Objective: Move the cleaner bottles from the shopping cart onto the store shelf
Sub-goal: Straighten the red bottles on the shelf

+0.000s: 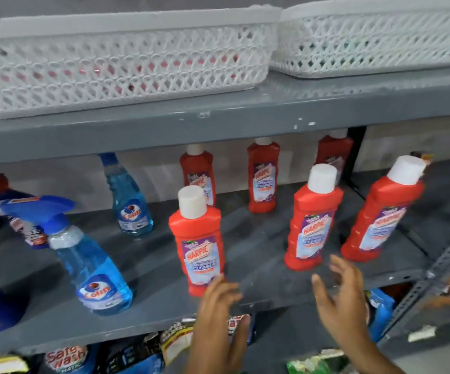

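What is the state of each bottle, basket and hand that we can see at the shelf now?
front left red bottle: upright, capped, left fingertips at its base.
front middle red bottle: upright, capped.
front right red bottle: upright, capped.
three back red bottles: upright, capped.
front blue spray bottle: upright, full.
back blue spray bottle: upright.
left basket: on upper shelf, reddish items inside.
right basket: on upper shelf.
left hand: open, empty.
right hand: open, empty.
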